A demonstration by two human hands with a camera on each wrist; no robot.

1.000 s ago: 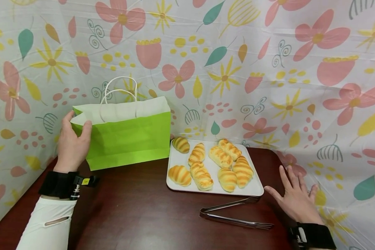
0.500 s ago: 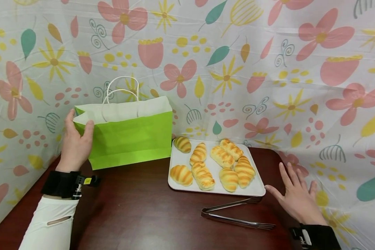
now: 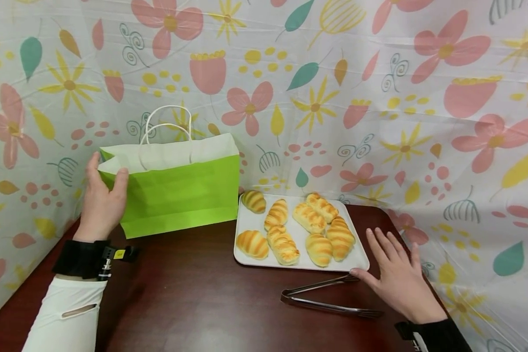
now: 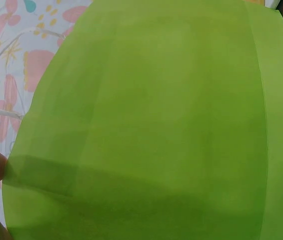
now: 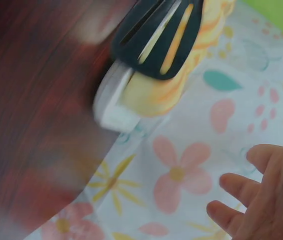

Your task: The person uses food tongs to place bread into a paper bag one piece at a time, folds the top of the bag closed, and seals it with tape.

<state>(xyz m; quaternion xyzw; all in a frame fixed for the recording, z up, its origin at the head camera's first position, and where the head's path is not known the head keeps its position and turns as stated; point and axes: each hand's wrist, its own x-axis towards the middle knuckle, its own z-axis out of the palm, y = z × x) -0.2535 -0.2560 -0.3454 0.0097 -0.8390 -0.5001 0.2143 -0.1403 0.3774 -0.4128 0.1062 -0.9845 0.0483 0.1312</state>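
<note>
My left hand [image 3: 102, 199] grips the left end of a lime green paper bag [image 3: 182, 195], thumb on the front face and fingers round the side. The bag stands upright with its white inside and two white handles showing. In the left wrist view its green side [image 4: 171, 110] fills most of the picture. My right hand [image 3: 402, 281] is spread out with nothing in it, its thumb near the tray's front right corner. Metal tongs [image 3: 321, 307] lie spread on the table just left of that hand. A dark slotted tong end [image 5: 159, 37] shows in the right wrist view.
A white tray [image 3: 256, 266] with several bread rolls [image 3: 283, 245] lies right of the bag. The dark red table [image 3: 193, 293] meets a flower-printed curtain [image 3: 286, 73] at the back and sides.
My right hand has moved left, nearer to the tray corner and the tongs. My left hand and the bag keep their place; the head view has shifted slightly.
</note>
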